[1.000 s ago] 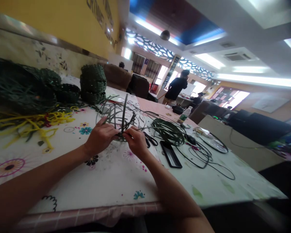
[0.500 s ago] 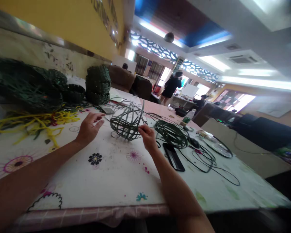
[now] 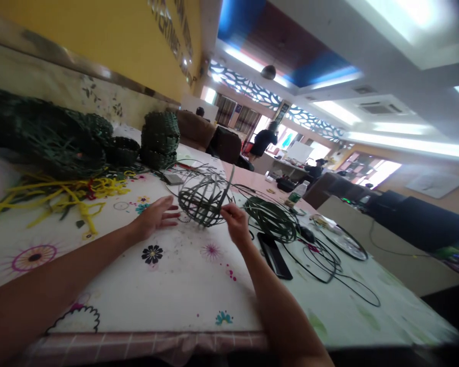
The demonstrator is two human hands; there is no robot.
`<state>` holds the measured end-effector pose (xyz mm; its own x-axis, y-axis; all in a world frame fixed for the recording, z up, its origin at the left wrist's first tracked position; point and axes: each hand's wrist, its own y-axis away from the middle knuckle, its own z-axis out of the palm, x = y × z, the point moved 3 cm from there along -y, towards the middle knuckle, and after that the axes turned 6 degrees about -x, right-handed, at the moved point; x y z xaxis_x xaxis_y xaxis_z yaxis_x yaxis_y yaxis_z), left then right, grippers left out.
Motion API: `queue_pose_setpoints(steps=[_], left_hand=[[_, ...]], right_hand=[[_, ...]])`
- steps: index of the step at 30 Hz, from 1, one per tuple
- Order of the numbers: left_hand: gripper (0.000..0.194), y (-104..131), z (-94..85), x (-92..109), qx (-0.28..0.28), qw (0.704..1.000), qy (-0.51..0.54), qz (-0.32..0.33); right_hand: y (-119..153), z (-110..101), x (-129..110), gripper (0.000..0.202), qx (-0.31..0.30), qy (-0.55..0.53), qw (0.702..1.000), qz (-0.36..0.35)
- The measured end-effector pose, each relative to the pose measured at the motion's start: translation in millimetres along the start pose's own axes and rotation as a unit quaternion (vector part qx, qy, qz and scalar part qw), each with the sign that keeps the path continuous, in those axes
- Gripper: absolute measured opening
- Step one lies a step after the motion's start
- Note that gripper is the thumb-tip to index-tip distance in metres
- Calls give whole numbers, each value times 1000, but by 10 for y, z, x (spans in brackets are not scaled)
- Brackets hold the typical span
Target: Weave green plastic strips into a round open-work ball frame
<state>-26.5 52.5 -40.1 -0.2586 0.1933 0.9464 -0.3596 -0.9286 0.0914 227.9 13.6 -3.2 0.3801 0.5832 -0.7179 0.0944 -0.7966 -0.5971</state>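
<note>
A loosely woven basket [image 3: 201,201] of dark green strips stands on the patterned tablecloth [image 3: 183,295], with loose strip ends sticking up and out from its rim. My right hand [image 3: 236,220] pinches the basket's right side, its fingers closed on a strip there. To the left of the basket, my left hand [image 3: 156,219] is open, fingers spread toward the weave and holding nothing. A coil of green strips [image 3: 271,218] lies right of my right hand, beside a black phone-like object [image 3: 275,256].
Finished dark green baskets [image 3: 160,138] and a large woven one [image 3: 57,140] stand at the back left, behind yellow strips [image 3: 72,196]. A bottle [image 3: 299,191] and computer mouse [image 3: 307,234] are at right. A person [image 3: 265,140] stands in the background.
My left hand has moved slightly right and down, its fingers now spread. My right hand remains at the basket's right side. The background person has shifted, and the view has tilted slightly.
</note>
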Motion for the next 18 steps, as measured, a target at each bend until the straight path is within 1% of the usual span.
queue_pose_setpoints(steps=[1, 2, 4, 5, 6, 7, 9, 12, 14, 16, 18], left_hand=[[49, -7, -2, -19, -13, 999, 33, -17], [48, -15, -6, -33, -26, 998, 50, -24], [44, -35, -20, -43, -42, 998, 41, -12], [42, -44, -27, -40, -45, 999, 29, 2], [41, -50, -33, -34, -46, 999, 18, 14], [40, -54, -37, -25, -46, 999, 11, 24], [40, -50, -44, -2, -42, 999, -9, 34], [46, -25, -54, 26, -32, 997, -53, 38], [50, 0, -53, 24, -21, 997, -73, 32], [51, 35, -26, 12, -5, 996, -86, 25], [51, 82, 46, 6, 3, 994, -103, 27]], right_hand=[[54, 107, -109, 10, -33, 64, 996, -43], [122, 221, -214, 13, -62, 131, 985, -94], [280, 452, -365, 24, -120, 257, 938, -198], [354, 551, -389, 24, -153, 304, 913, -224], [417, 625, -385, 22, -177, 335, 894, -237], [465, 672, -360, 21, -190, 353, 884, -240], [523, 705, -281, 20, -193, 362, 882, -230], [547, 675, -182, 21, -172, 351, 898, -202], [548, 661, -158, 22, -166, 343, 906, -185], [549, 667, -153, 22, -174, 335, 909, -179], [548, 682, -144, 23, -186, 323, 911, -178]])
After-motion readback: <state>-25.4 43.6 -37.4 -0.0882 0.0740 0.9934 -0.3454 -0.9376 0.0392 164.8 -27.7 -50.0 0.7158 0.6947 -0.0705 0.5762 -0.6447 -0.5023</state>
